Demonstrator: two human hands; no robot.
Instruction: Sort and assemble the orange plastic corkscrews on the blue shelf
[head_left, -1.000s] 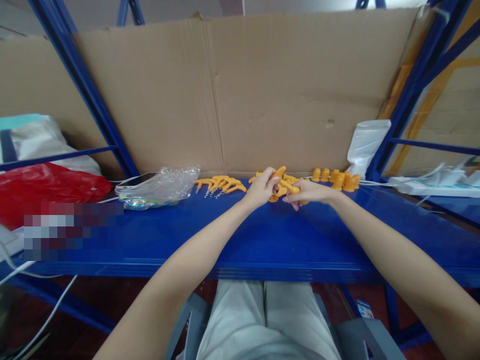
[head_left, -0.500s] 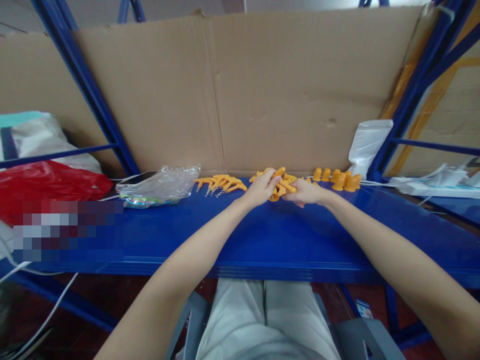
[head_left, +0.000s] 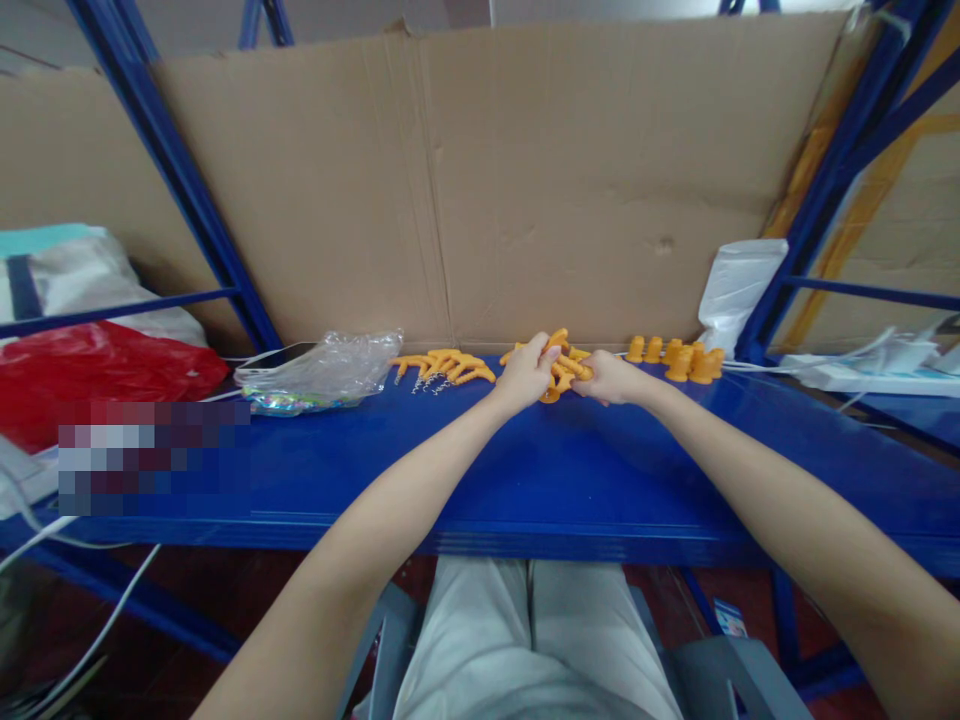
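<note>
My left hand (head_left: 525, 372) and my right hand (head_left: 611, 377) meet at the back of the blue shelf (head_left: 540, 470). Both are closed on an orange plastic piece (head_left: 564, 368) held between them, over a small heap of the same orange parts. A second cluster of orange claw-shaped parts with small chains (head_left: 444, 366) lies to the left of my hands. A row of orange cone-shaped caps (head_left: 679, 360) stands to the right.
A crumpled clear plastic bag (head_left: 319, 372) lies left of the parts. A red bag (head_left: 90, 375) sits at far left, a white bag (head_left: 739, 285) at right by a blue post. A cardboard sheet (head_left: 525, 180) backs the shelf. White cables (head_left: 840, 365) run at right.
My right hand has curled from loosely spread fingers into a closed grip and moved a little left toward my left hand. The orange piece sits tighter between both hands.
</note>
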